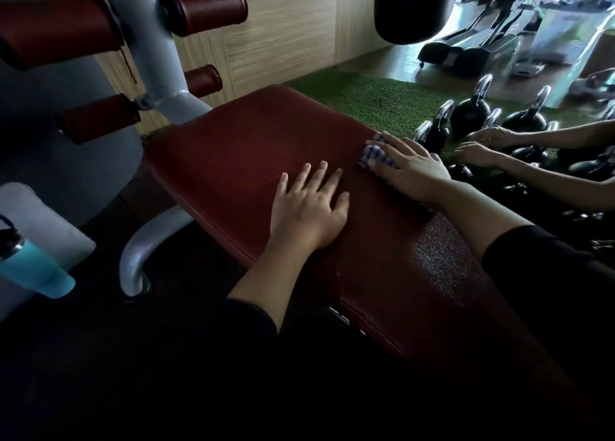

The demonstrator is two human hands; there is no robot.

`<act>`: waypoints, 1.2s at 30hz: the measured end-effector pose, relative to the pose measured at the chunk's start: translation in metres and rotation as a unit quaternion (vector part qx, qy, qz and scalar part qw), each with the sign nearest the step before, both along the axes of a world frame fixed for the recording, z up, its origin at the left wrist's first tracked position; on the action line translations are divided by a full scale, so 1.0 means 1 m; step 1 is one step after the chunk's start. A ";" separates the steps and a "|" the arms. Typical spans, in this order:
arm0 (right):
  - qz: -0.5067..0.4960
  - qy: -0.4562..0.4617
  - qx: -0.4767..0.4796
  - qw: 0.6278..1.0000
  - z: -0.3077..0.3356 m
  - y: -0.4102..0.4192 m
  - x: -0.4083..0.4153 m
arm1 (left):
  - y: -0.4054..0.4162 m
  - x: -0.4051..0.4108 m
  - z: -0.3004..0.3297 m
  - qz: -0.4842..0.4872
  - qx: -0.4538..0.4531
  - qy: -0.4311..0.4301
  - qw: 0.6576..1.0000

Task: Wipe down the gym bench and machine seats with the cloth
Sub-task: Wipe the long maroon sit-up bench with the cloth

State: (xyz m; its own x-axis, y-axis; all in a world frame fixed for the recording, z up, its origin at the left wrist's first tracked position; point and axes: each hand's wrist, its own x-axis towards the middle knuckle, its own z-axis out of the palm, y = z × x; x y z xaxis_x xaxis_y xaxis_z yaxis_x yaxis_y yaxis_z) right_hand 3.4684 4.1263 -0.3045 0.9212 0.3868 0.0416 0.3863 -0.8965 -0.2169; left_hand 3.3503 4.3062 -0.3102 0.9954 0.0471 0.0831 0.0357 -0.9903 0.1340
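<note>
Bench (239, 161), one, dark red padded vinyl, long flat slab, left hand (307, 207) flat on it w/ fingers straight and spread, right hand (411, 171) fingers extended pressing one checked cloth (376, 154) (mostly under fingertips) at pad's far edge, four red cylindrical roller pads (203, 6) beyond the fingertips, approx six black kettlebells (471, 114) on green turf (366, 101).

I note open pad on the bench (253, 151) toward its roller pads (199, 7); kettlebells (466, 114) crowd its right edge.
</note>
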 end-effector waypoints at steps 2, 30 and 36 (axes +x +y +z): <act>-0.024 0.021 0.014 0.999 0.000 -0.019 -0.006 | 0.000 0.000 0.000 -0.002 -0.003 0.000 1.000; 0.002 -0.046 -0.035 0.998 -0.011 -0.019 -0.068 | -0.001 0.002 -0.001 0.004 -0.027 -0.021 0.999; 0.041 -0.055 -0.032 0.997 -0.004 0.035 -0.027 | -0.001 0.003 -0.001 0.008 -0.026 -0.028 0.999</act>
State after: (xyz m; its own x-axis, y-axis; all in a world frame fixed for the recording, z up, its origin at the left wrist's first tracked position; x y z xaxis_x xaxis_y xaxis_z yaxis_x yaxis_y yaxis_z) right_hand 3.4418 4.1618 -0.3087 0.8779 0.4652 0.1136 0.4766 -0.8719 -0.1122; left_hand 3.3530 4.3050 -0.3109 0.9885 0.0678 0.1353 0.0417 -0.9815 0.1870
